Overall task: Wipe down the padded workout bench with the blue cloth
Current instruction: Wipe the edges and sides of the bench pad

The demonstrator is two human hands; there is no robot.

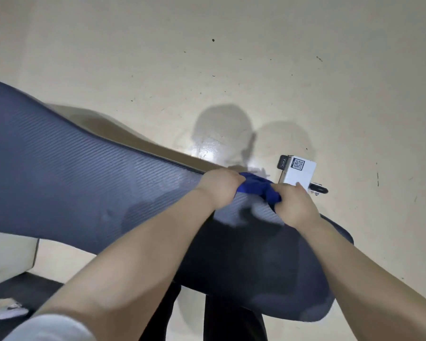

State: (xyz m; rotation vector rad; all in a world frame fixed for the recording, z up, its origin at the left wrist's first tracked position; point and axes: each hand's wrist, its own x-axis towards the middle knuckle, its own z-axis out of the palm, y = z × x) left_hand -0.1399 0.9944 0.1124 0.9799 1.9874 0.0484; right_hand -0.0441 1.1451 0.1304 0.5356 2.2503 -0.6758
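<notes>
The padded workout bench (67,173) is dark grey-blue with a ribbed surface and runs from the left edge down to the lower right. A bunched blue cloth (256,187) lies at the bench's far edge. My left hand (219,187) grips the cloth's left end and my right hand (294,205) grips its right end. Both hands rest on the pad with the cloth stretched between them. Part of the cloth is hidden inside my fists.
A white box with a QR code (299,173) sits on a metal fitting just beyond my right hand. The cream floor (231,57) fills the background. The bench's black frame (221,316) stands below, and a white sleeve (52,328) shows at lower left.
</notes>
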